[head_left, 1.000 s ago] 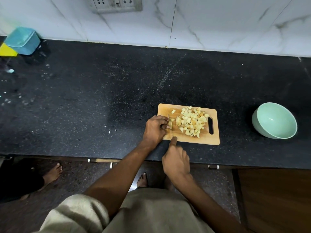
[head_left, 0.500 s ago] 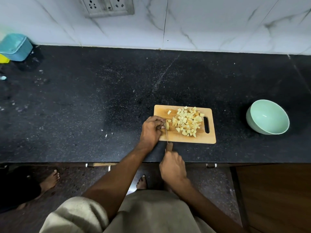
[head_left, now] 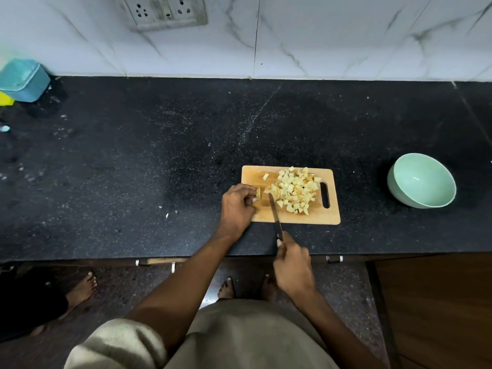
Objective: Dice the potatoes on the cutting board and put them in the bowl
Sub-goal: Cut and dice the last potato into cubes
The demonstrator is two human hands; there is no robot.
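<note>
The right hand has drawn the gripped knife back; the left hand pinches a potato piece, so its fingertips near the blade risk a cut.

White marble-veined wall tiles carry a grey socket plate; black speckled stone counter below; brown wooden cabinet front; dark speckled floor

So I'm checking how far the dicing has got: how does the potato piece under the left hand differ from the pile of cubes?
The potato piece is one uncut chunk pinched by the left hand; the pile of cubes is many small loose bits. The piece sits left of the knife, the pile right. Both lie on the cutting board.
</note>
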